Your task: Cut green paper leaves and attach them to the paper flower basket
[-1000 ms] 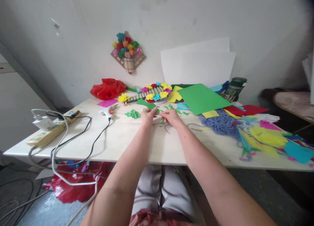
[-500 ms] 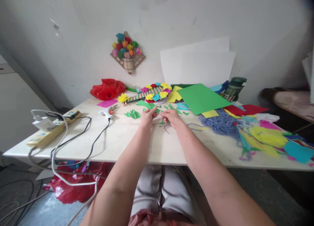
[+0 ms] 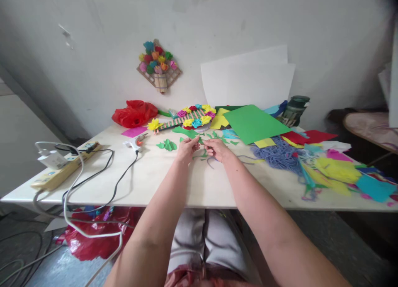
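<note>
Left to right. At nine o'clock on my table (image 3: 102, 187) lies the power strip (image 3: 59, 171), its black cord running toward the glue gun (image 3: 134, 143) at about eleven o'clock. Green leaves (image 3: 168, 144) lie just beside my left hand (image 3: 185, 148).

My left hand is closed to a pinch, thumb and forefinger gripping a small green paper piece (image 3: 199, 139) at twelve o'clock, just above the table. My right hand (image 3: 218, 149) meets it from the other side, fingers curled and pinching the same piece; the two hands are almost touching.

Change from a second ago: the larger green strip that stood up from my left fingers no longer shows, and only a small bit of green is visible between the fingertips. Both hands have kept their place over the table's middle. I judge that the piece is being folded or rolled smaller, the shaping still in progress; the exact fold is too small to tell.

Beyond, at twelve o'clock, the flower frame (image 3: 192, 117); at one o'clock the green sheet (image 3: 253, 123); at two o'clock blue yarn (image 3: 280, 152) and paper scraps (image 3: 342, 173).
</note>
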The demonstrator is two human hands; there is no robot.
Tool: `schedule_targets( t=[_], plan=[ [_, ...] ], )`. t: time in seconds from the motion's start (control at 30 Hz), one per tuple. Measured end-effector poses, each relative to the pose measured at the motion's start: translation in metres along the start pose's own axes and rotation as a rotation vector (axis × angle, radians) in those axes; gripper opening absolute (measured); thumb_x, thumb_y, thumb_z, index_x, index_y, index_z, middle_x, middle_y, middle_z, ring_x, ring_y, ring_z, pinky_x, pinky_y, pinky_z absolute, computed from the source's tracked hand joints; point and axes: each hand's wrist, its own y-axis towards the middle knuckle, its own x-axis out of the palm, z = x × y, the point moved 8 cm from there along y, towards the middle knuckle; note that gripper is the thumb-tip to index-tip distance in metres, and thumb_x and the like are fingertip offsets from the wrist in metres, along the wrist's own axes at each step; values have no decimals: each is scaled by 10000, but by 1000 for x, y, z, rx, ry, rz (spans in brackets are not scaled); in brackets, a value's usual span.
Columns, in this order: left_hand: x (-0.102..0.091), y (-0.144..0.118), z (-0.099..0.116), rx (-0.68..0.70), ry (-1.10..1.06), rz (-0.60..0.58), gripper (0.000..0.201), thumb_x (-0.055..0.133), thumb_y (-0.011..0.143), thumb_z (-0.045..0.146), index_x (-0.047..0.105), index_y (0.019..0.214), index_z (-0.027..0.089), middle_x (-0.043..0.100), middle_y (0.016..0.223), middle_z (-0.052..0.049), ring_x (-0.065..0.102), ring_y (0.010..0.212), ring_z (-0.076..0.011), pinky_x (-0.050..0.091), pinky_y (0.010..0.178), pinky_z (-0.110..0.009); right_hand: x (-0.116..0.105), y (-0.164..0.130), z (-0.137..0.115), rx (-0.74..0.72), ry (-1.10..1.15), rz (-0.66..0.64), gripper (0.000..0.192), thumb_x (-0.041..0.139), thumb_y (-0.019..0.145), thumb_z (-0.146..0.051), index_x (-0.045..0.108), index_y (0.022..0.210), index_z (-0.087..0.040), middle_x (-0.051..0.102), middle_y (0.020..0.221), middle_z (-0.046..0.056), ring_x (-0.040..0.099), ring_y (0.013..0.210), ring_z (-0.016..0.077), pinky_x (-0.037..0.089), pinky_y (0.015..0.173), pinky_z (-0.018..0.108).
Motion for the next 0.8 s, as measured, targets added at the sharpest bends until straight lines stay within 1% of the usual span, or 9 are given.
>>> schedule_targets(
  t=[0.17, 0.33, 0.4, 0.5, 0.6, 0.7, 0.8],
  plan=[
    [2, 1, 3, 46, 27, -11, 400, 823, 515, 295, 455, 558, 143, 553, 543, 19, 541, 512, -73, 451, 571, -235, -2, 0, -1, 9, 76, 13, 106, 635, 646, -137, 532, 669, -153, 531, 517, -15, 359, 378, 39, 235, 343, 169],
    [5, 0, 8, 86, 52, -32, 386, 818, 515, 314, 476, 556, 141, 569, 547, 15, 541, 518, -78, 463, 595, -249, -3, 1, -3, -25, 72, 5, 108, 604, 622, -95, 561, 707, -146, 578, 532, -1, 412, 402, 58, 311, 370, 180],
    [7, -1, 9, 98, 87, -53, 371, 815, 516, 339, 510, 570, 135, 576, 546, 12, 538, 518, -79, 463, 596, -247, -6, 2, -2, -12, 40, 20, 105, 585, 626, -83, 572, 712, -142, 600, 544, 9, 437, 404, 66, 321, 366, 182],
    [9, -1, 11, 113, 136, -94, 345, 802, 536, 364, 560, 602, 127, 581, 552, 10, 534, 522, -77, 459, 588, -237, -9, 1, -3, -4, -70, 50, 82, 588, 645, -83, 588, 708, -135, 636, 583, 33, 487, 416, 78, 329, 356, 181],
    [9, -2, 14, 126, 138, -102, 328, 797, 549, 358, 578, 623, 125, 589, 571, 11, 520, 511, -68, 446, 566, -225, -6, -1, -7, -23, -170, 29, 48, 617, 677, -104, 597, 708, -135, 636, 582, 27, 516, 422, 86, 353, 362, 185],
    [9, -3, 14, 117, 123, -104, 321, 799, 548, 344, 582, 639, 126, 593, 592, 17, 507, 500, -57, 432, 546, -215, -1, -3, -7, -18, -218, -12, 51, 644, 699, -129, 593, 700, -137, 595, 530, -6, 498, 403, 79, 368, 372, 189],
    [10, -3, 13, 96, 121, -112, 324, 797, 552, 343, 568, 634, 129, 565, 568, 31, 495, 479, -53, 419, 526, -209, 4, -4, -6, -25, -236, -43, 101, 657, 715, -174, 577, 668, -137, 559, 506, -29, 452, 379, 61, 365, 376, 190]
  ],
)
